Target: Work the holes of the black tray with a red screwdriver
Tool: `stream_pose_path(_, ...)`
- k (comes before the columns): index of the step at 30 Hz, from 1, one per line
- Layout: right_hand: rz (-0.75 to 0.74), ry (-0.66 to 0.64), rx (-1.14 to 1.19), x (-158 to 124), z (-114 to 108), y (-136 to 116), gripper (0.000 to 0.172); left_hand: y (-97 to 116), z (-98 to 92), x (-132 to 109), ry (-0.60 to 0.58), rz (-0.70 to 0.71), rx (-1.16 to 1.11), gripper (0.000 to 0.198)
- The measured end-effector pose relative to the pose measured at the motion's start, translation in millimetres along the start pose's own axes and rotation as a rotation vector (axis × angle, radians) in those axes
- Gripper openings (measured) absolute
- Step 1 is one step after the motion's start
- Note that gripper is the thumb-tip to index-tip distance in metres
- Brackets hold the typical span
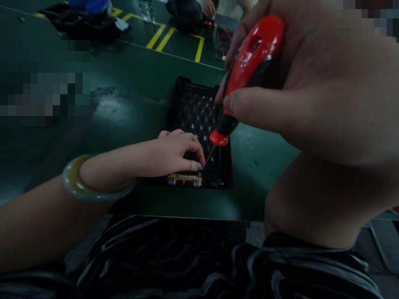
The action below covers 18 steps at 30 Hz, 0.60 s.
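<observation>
My right hand (311,104) is close to the camera, wrapped round a red and black screwdriver (249,70). Its thin shaft runs down to a point beside my left fingertips. My left hand (174,153), with a pale bangle (81,182) on the wrist, rests fingers-down on a black tray (193,104) and presses on a small circuit board (184,179) with a yellow edge at the tray's near end. The tray lies on a dark green table (131,95).
Yellow lines (162,37) mark the far part of the table. Dark bags or cases (81,23) lie at the back left. Another person's hand (208,7) and some wires (222,41) show at the far edge. Dark striped cloth (187,257) covers my lap.
</observation>
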State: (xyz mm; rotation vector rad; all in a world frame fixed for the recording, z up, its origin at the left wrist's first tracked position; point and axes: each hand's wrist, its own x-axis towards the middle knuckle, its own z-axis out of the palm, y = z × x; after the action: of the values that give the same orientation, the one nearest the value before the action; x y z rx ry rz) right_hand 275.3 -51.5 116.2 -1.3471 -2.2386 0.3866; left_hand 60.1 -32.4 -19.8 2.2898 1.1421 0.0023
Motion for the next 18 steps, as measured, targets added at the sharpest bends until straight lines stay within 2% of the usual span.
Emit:
stream_pose_path(3, -0.049, -0.05, -0.179, 3.4, 4.0, -0.7, 0.033, 1.3, -2.6, -1.2, 0.002, 0.013, 0.001, 0.025)
stream_pose_path(5, -0.035, -0.061, -0.203, 5.8, 6.8, -1.0, 0.035, 1.9, -3.8, -1.5, -0.006, 0.008, 0.006, 0.024)
stream_pose_path(18, -0.068, -0.099, -0.062, 5.4, 6.6, -1.5, 0.031, 3.3, -5.3, -3.2, -0.008, 0.068, 0.034, 0.02)
